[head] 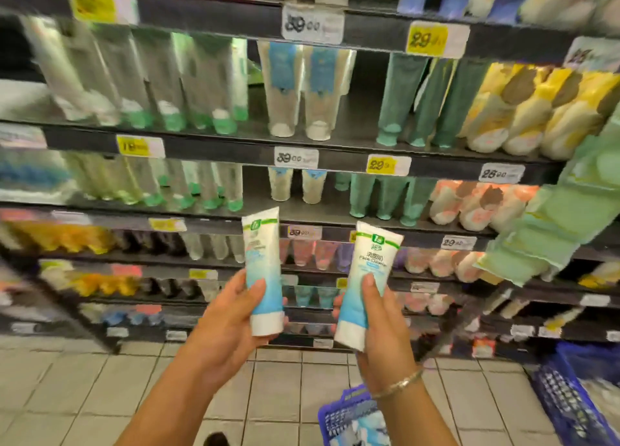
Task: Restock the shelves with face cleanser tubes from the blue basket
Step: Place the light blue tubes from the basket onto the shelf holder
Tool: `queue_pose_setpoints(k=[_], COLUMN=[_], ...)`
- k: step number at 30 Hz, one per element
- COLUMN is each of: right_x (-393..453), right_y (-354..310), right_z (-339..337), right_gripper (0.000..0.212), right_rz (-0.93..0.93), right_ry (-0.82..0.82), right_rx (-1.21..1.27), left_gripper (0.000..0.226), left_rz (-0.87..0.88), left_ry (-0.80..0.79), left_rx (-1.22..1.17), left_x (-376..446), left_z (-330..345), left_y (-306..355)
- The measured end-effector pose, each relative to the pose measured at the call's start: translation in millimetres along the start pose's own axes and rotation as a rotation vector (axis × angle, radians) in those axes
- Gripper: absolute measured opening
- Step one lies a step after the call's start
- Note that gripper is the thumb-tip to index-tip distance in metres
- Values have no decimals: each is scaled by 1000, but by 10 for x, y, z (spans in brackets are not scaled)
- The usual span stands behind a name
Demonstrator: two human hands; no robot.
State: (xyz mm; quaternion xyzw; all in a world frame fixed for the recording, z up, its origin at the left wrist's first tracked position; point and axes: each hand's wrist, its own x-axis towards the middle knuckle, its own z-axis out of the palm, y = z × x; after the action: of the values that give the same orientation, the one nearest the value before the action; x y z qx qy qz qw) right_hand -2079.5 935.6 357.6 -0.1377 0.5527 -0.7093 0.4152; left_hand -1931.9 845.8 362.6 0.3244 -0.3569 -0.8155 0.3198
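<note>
Shelves: dark store shelves fill the view, packed with blurred rows of tubes and hung with yellow and white price tags.
Floor: pale tiles below.
Left hand: the left hand curls around a white and blue cleanser tube, cap down, held upright before the lower shelves.
Right hand: the right hand, a bracelet at its wrist, grips a second tube, cap down and tilted slightly right.
Tubes: near each other, not touching.
Basket: the blue basket sits low on the floor beneath the right forearm, with more tubes inside.
Second basket: another blue basket stands at the right edge.
</note>
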Motion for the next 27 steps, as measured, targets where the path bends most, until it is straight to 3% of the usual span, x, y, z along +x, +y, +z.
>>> queue_pose_setpoints(k=[6,13,16,23,27], right_x=[-385,-668,-915,-1510,-1688], right_y=[106,84,199,734,879], right_z=[688,1835,2388,3387,3927], right_gripper=[48,39,42,39,45], right_rz=[25,-50,-49,-28,-15], right_ry=[-203,-405,-485,-462,-540], right_rx=[-69,-165,-170,-93,-80], left_gripper=[36,38,40,48,41], left_rz=[171,353,414,430,481], left_ry=[192,297,307,257,273], left_rx=[-67,-102,-54,32,26], left_x=[-717,-1382,-1778,-2510,-2743], left_z=[-615,-1331,-1808,-2805,-3172], left_y=[407,1189,1530,2211,2618])
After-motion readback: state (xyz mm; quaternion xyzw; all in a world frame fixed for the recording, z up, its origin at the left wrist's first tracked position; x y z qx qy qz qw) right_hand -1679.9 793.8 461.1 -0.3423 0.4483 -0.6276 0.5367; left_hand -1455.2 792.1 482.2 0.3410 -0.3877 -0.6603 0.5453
